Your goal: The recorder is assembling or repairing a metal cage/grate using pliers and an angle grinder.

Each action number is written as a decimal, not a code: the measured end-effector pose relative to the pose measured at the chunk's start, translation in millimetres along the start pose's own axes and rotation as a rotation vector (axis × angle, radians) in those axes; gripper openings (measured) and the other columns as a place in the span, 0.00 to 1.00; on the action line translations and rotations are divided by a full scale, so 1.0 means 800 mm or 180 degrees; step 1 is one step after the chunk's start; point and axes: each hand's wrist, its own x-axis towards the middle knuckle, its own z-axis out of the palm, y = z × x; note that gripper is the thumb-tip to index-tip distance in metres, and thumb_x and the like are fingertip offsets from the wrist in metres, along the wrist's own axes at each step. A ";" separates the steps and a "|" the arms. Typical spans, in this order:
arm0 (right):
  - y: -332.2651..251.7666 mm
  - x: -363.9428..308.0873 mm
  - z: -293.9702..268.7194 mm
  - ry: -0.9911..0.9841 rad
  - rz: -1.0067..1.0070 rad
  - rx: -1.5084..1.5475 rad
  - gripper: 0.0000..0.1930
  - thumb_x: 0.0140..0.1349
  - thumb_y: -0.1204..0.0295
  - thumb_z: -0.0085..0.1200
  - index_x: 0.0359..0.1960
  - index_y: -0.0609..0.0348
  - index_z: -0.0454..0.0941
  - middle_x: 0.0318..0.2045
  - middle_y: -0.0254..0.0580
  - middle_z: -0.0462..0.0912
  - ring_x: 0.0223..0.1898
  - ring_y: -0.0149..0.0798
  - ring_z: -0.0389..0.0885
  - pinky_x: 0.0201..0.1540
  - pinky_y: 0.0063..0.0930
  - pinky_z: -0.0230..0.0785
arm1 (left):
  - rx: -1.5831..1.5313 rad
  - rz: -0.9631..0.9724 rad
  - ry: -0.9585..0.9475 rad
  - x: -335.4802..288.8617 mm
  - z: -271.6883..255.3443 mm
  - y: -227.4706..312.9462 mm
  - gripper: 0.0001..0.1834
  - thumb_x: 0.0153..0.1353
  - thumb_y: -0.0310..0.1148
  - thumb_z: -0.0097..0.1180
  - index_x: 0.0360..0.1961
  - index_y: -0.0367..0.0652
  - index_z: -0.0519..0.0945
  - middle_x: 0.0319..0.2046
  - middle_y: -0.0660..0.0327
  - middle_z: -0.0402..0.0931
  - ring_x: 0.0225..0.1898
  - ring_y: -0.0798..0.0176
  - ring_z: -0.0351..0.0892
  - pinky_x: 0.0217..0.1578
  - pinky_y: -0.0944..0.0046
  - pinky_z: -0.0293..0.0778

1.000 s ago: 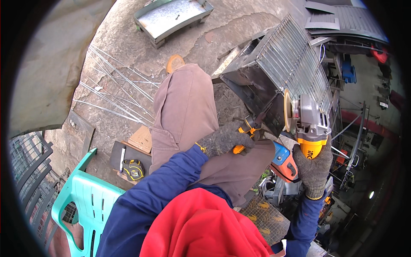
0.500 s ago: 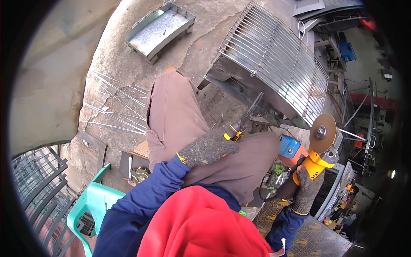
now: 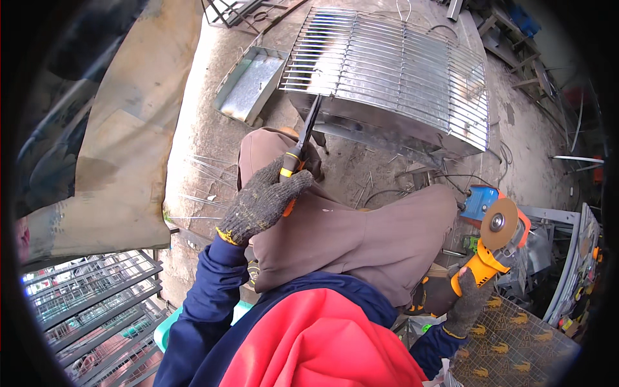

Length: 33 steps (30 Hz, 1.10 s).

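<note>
My left hand (image 3: 267,197), in a dark grey knitted glove, is closed around the yellow-and-black handle of a long, dark, tapered hand tool (image 3: 309,122). Its exact kind I cannot make out. The tip points away from me and overlaps the near left edge of a metal grate (image 3: 387,64) of parallel rods; whether it touches I cannot tell. At my right side, my gloved right hand (image 3: 467,303) grips a yellow angle grinder (image 3: 480,267). The grinder's brown disc (image 3: 500,222) faces up, well apart from the grate.
Under the grate stands a sheet-metal box (image 3: 380,122). A shallow metal tray (image 3: 248,84) lies left of it. Thin rods (image 3: 209,171) are scattered on the floor. A blue-and-orange machine (image 3: 480,201) stands near the disc. A patterned board (image 3: 516,342) is at the lower right.
My left hand has lifted off my thigh and moved left and forward, bringing the dark tool to the grate's edge. The grinder remains in my right hand. The whole view has shifted.
</note>
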 end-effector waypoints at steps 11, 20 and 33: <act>0.030 0.006 -0.024 0.0141 0.0179 0.0124 0.25 0.59 0.75 0.62 0.57 0.63 0.68 0.39 0.37 0.78 0.38 0.33 0.79 0.44 0.28 0.75 | 0.0456 -0.0503 0.0200 0.001 0.033 0.004 0.23 0.67 0.50 0.59 0.51 0.42 0.81 0.32 0.62 0.79 0.33 0.68 0.79 0.39 0.64 0.76; 0.049 0.013 -0.030 0.0105 0.0057 0.0103 0.21 0.60 0.69 0.62 0.52 0.61 0.69 0.36 0.36 0.76 0.35 0.32 0.77 0.40 0.27 0.74 | -0.0133 0.0433 -0.0316 0.032 0.054 -0.005 0.24 0.67 0.43 0.60 0.58 0.41 0.75 0.40 0.61 0.80 0.42 0.65 0.80 0.47 0.63 0.76; 0.052 0.028 -0.043 0.0072 0.0302 0.0214 0.29 0.60 0.60 0.65 0.57 0.64 0.70 0.40 0.40 0.75 0.36 0.34 0.78 0.39 0.28 0.75 | 0.2239 -0.0081 0.1115 -0.078 -0.106 -0.141 0.22 0.61 0.43 0.63 0.48 0.36 0.75 0.36 0.53 0.77 0.38 0.59 0.77 0.43 0.58 0.73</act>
